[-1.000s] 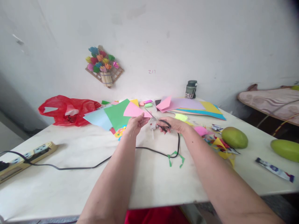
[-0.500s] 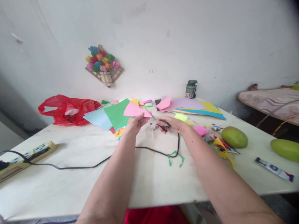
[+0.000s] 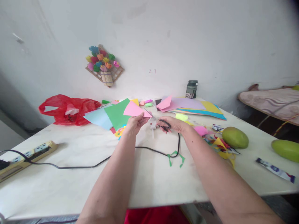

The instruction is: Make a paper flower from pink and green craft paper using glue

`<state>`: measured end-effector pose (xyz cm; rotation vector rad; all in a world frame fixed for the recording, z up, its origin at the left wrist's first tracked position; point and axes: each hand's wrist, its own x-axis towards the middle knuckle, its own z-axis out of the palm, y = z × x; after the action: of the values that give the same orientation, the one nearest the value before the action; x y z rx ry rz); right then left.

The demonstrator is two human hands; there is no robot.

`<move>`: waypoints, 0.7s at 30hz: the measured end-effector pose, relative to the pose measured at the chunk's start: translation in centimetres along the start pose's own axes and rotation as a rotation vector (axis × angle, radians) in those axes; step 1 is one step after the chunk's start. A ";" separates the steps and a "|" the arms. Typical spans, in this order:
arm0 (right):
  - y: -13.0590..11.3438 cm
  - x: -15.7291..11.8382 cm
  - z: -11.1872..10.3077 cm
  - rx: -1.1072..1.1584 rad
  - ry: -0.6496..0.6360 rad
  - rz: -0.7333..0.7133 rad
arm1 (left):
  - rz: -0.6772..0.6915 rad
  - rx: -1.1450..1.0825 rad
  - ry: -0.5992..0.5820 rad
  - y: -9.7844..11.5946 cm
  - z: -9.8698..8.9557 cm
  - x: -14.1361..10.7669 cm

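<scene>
A pink fan-shaped piece of paper (image 3: 133,109) is pinched in my left hand (image 3: 137,122), its narrow end pointing right. My right hand (image 3: 171,123) is closed around the black handles of a pair of scissors (image 3: 166,123). The blades point up and left, by the narrow end of the pink paper; whether they touch it is too small to tell. Beneath and between the hands lies a white and clear object (image 3: 153,125) with a black cord. A green sheet (image 3: 115,114) lies behind my left hand.
Left are a red plastic bag (image 3: 70,109) and a power strip (image 3: 28,158). A black cord (image 3: 77,167) crosses the table (image 3: 163,183). Right are paper scraps (image 3: 220,144), two green fruits (image 3: 235,137), a tube (image 3: 275,170) and coloured sheets (image 3: 191,104). A bottle (image 3: 191,89) stands behind.
</scene>
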<state>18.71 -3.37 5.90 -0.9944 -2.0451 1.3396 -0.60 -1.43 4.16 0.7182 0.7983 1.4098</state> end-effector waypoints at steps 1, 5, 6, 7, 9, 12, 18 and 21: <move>0.0 0.0 0.0 0.005 0.001 -0.001 | 0.000 0.000 0.002 0.0 0.0 0.0; 0.3 0.1 -0.1 0.019 -0.007 -0.008 | 0.008 0.006 0.002 0.1 0.0 -0.1; 0.4 0.2 -0.1 0.023 -0.009 -0.009 | 0.012 0.007 0.002 0.1 0.1 -0.2; 0.5 0.2 -0.1 0.027 -0.010 -0.008 | 0.016 0.007 0.002 0.1 0.1 -0.2; 0.5 0.3 -0.1 0.032 -0.010 -0.008 | 0.017 0.003 0.006 0.1 0.0 -0.2; 0.4 0.3 0.0 0.031 -0.003 -0.002 | 0.006 -0.012 0.018 0.1 -0.1 -0.1; 0.1 0.2 0.1 0.023 0.010 0.018 | 0.017 -0.016 0.004 0.0 -0.2 0.0; 0.2 0.2 0.1 0.019 0.014 0.016 | 0.030 -0.005 -0.007 0.0 -0.2 0.0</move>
<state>18.54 -3.21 5.72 -1.0113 -2.0149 1.3539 -0.78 -1.40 4.03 0.7335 0.7817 1.4346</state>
